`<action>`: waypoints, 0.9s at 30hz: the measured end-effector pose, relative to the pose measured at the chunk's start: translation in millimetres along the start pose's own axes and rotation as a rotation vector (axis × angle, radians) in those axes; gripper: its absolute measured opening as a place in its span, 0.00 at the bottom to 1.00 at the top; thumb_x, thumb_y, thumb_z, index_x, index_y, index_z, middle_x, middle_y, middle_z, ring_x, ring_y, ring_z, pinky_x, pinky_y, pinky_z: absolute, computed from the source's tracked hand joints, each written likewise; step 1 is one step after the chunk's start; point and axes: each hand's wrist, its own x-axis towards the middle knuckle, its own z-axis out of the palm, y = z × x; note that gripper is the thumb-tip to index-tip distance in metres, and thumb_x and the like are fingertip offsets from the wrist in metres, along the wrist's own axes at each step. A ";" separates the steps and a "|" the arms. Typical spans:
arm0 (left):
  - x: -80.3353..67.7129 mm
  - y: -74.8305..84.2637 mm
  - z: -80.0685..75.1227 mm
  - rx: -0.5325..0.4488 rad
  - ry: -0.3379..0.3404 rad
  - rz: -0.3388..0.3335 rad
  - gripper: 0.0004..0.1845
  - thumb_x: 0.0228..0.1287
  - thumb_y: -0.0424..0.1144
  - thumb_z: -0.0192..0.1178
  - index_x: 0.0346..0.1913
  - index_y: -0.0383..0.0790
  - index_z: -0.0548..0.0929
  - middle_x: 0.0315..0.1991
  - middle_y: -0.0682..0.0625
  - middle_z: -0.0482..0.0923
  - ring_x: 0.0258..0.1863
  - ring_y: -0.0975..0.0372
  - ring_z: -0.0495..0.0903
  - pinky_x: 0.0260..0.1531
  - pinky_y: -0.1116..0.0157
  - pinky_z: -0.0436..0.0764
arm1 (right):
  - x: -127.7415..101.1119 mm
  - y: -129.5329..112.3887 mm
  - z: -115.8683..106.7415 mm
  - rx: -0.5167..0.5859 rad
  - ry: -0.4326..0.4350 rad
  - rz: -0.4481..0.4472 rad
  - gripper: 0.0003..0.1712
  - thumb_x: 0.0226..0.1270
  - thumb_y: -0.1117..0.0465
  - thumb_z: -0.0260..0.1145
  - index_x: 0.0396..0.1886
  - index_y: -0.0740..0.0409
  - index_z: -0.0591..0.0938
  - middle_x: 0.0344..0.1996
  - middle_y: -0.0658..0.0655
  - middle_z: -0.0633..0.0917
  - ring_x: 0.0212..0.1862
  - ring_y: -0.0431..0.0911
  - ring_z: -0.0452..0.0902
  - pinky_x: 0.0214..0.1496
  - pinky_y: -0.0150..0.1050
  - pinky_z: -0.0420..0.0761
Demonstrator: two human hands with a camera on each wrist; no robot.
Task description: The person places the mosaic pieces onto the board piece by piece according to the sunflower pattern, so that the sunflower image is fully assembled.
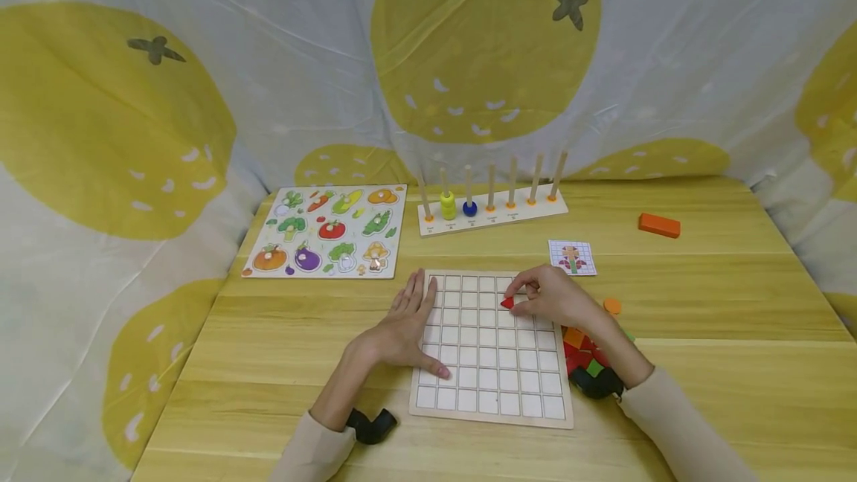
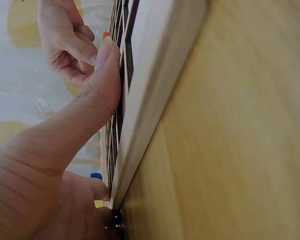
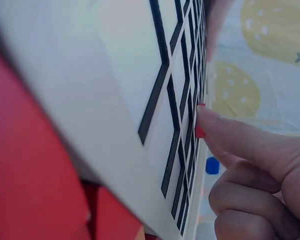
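A white grid board in a pale wooden frame lies on the table in front of me. My right hand pinches a small red triangular piece between thumb and index finger, right at the upper right squares of the grid. In the right wrist view the red piece shows close against the board. My left hand rests along the board's left edge with fingers spread, its thumb lying over the lower left squares.
Right of the board lies a pile of red, orange and green pieces, partly under my right wrist. A pattern card, an orange block, an orange piece, a peg stand with rings and a vegetable puzzle stand farther back.
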 end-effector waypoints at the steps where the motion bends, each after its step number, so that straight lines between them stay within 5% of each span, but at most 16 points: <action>1: 0.0 0.1 -0.1 0.001 0.000 -0.002 0.80 0.45 0.65 0.80 0.83 0.38 0.29 0.82 0.38 0.13 0.83 0.48 0.18 0.84 0.49 0.35 | 0.5 0.3 0.3 -0.004 0.006 0.000 0.10 0.59 0.65 0.79 0.41 0.55 0.91 0.16 0.48 0.63 0.23 0.43 0.57 0.26 0.32 0.58; 27: 1.4 -0.1 0.1 0.011 0.003 -0.004 0.80 0.46 0.65 0.79 0.83 0.37 0.30 0.82 0.37 0.15 0.84 0.46 0.21 0.84 0.48 0.38 | 9.6 4.8 -2.3 0.190 -0.047 0.143 0.12 0.60 0.64 0.79 0.44 0.55 0.93 0.15 0.48 0.65 0.23 0.43 0.57 0.26 0.33 0.58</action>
